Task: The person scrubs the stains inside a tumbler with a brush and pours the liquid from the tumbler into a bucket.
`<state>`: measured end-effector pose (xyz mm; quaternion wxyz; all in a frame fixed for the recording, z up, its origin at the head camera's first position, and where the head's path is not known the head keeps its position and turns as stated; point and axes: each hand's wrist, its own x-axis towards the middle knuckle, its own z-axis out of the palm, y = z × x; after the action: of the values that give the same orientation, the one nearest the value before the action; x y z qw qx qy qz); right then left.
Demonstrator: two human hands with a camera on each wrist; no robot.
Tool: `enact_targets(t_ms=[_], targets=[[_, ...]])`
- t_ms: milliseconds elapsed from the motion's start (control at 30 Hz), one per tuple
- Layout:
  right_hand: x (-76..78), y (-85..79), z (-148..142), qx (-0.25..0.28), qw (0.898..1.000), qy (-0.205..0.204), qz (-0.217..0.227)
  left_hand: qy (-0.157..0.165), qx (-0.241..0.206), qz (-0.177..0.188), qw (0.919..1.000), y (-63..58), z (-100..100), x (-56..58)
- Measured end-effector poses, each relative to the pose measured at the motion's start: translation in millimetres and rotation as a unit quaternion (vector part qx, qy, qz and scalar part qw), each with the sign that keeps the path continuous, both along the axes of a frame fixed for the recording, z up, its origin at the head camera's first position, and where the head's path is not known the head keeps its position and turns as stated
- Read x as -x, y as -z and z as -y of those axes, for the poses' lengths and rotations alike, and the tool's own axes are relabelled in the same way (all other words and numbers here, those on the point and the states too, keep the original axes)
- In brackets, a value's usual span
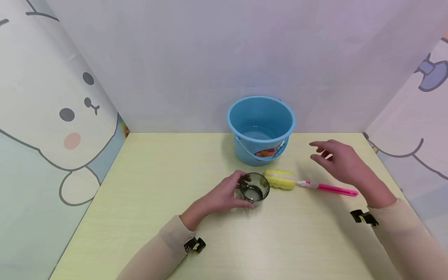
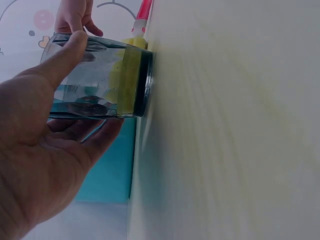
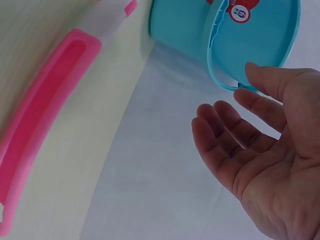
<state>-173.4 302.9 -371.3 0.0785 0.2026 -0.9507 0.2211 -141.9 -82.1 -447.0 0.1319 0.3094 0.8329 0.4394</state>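
Note:
My left hand (image 1: pixel 225 194) grips a dark, see-through glass cup (image 1: pixel 258 197) from its left side. In the left wrist view the thumb lies on one side of the cup (image 2: pixel 92 82) and the fingers on the other. The cup's base is right at the tabletop. To its right lies a bottle brush with a yellow sponge head (image 1: pixel 281 179) and a pink handle (image 1: pixel 334 189). My right hand (image 1: pixel 337 161) hovers above and behind that handle, fingers loosely bent, holding nothing. The right wrist view shows its palm (image 3: pixel 280 170) bare.
Behind the cup and brush, a light blue bucket (image 1: pixel 259 108) stands upright near the back wall, its handle (image 3: pixel 213 65) hanging down the front. The pale wooden table (image 1: pixel 157 167) is bordered by a white back wall (image 1: pixel 175 70) and side panels with cartoon prints (image 1: pixel 45 97).

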Motion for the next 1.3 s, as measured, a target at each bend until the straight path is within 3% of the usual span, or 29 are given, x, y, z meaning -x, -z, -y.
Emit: enact_targets(t_ms=[300, 733, 1300], targets=[[15.3, -21.5, 11.2, 0.036, 0.997, 0.051, 0.051, 0.001, -0.01, 0.001, 0.9999, 2.4, 0.1, -1.1], [44.0, -51.1, 26.7, 0.1, 0.985, 0.077, 0.115, 0.002, -0.009, 0.002, 1.0, 2.1, 0.8, -1.1], [86.6, -66.0, 41.0, 0.197, 0.956, 0.089, 0.199, 0.005, -0.006, 0.002, 1.0, 0.6, -0.2, -0.6]])
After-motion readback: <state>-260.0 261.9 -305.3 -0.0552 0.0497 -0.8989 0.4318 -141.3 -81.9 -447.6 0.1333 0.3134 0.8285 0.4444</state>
